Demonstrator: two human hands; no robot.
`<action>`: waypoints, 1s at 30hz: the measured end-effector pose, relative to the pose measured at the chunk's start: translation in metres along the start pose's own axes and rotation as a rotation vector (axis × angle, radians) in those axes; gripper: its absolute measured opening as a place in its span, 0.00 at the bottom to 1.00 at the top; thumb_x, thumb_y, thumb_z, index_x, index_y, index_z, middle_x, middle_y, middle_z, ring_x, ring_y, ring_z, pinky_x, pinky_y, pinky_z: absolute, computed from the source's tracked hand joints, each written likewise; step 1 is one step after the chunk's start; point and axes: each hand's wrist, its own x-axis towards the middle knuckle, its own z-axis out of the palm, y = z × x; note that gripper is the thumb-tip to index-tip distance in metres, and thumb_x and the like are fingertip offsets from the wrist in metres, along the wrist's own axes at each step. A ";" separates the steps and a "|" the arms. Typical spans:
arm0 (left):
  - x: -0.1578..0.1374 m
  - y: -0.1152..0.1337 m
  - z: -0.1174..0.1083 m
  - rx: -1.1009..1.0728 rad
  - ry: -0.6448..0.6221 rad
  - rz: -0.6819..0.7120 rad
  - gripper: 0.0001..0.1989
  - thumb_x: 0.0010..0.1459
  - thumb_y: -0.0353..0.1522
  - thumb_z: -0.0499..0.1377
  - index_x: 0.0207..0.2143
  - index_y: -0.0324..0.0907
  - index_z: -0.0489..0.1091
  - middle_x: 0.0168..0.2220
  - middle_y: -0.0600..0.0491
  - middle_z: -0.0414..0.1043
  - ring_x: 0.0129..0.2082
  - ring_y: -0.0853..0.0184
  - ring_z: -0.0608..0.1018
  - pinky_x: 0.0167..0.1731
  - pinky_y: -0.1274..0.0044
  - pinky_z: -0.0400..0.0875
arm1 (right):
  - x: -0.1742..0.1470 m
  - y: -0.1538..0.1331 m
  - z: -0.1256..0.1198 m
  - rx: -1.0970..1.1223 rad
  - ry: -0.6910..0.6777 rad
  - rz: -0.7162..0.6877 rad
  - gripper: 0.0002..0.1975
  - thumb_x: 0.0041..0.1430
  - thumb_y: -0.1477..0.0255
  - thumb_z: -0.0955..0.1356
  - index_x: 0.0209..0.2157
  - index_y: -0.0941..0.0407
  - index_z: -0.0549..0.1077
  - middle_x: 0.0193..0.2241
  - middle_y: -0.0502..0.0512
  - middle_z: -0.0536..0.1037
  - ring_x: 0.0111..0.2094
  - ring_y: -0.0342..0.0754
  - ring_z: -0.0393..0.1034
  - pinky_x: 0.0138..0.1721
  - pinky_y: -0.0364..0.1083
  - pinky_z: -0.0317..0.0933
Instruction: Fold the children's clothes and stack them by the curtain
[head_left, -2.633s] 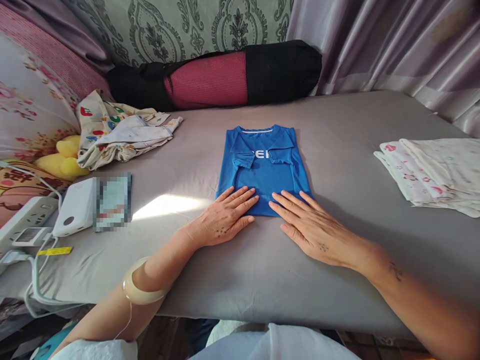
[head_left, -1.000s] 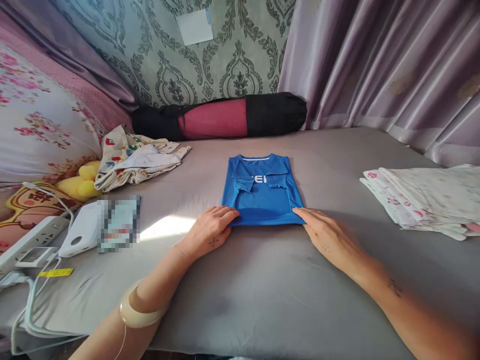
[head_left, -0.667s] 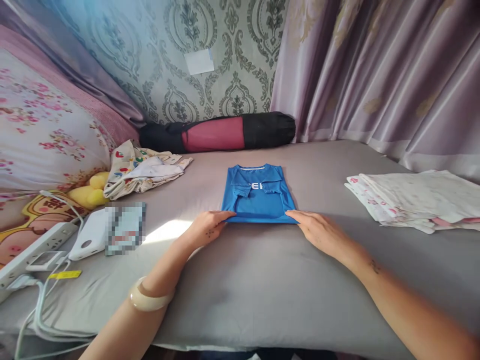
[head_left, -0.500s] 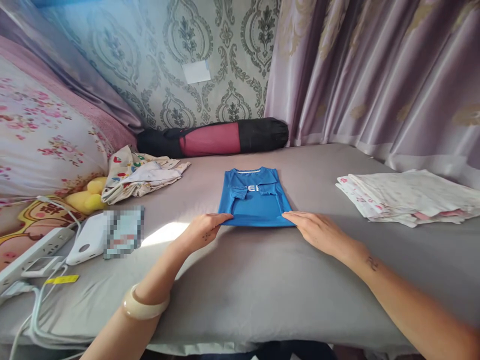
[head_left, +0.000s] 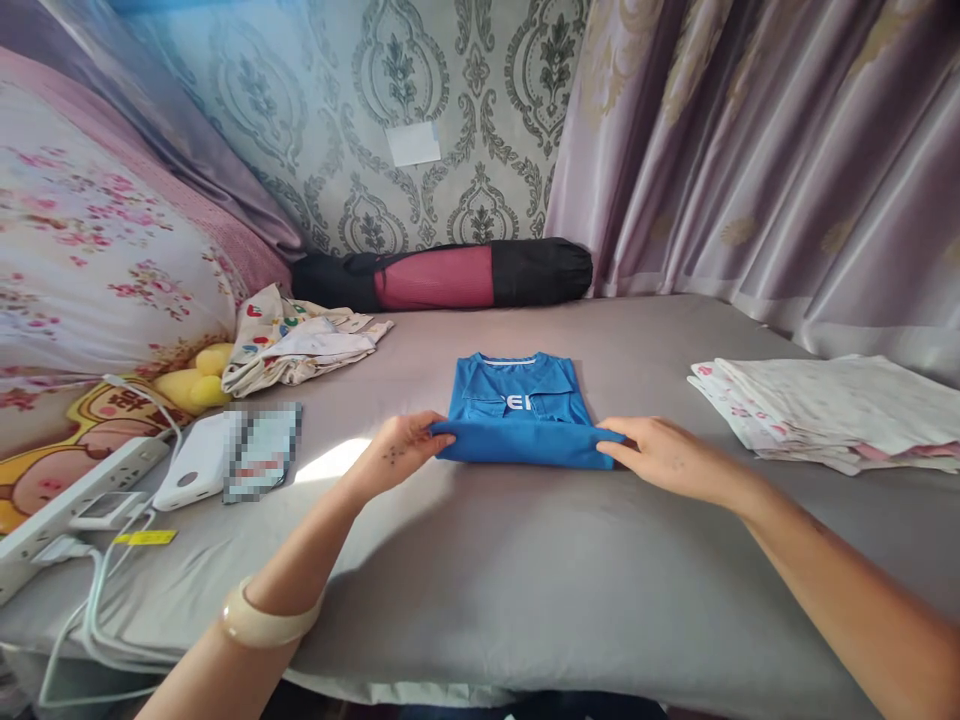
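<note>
A blue shirt (head_left: 525, 445) with white lettering lies on the grey bed sheet, its collar pointing away from me and its sleeves folded in over the front. The near edge is raised and turned up, covering the lower part of the front. My left hand (head_left: 401, 450) pinches the left corner of that edge between thumb and fingers. At the right corner, my right hand (head_left: 652, 455) pinches the cloth the same way. The lettering is partly hidden by the folded sleeves.
Folded cloths (head_left: 832, 410) lie stacked at the right. Leftward are a crumpled patterned cloth (head_left: 300, 350), a power strip (head_left: 90, 510) with cables, a white power bank (head_left: 199, 460) and a blurred-out flat item (head_left: 262, 450). A black and red rolled bag (head_left: 442, 277) rests against the wall.
Both hands have lifted the shirt's near edge off the bed and turned it upward, away from me. The view has shifted slightly to the left.
</note>
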 end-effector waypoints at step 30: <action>0.165 -0.039 0.041 0.380 0.347 -0.418 0.11 0.66 0.37 0.49 0.41 0.45 0.69 0.43 0.46 0.77 0.46 0.56 0.77 0.40 0.72 0.69 | 0.161 0.038 0.026 -0.100 0.223 0.539 0.16 0.67 0.66 0.58 0.44 0.55 0.75 0.45 0.63 0.78 0.47 0.56 0.73 0.39 0.47 0.61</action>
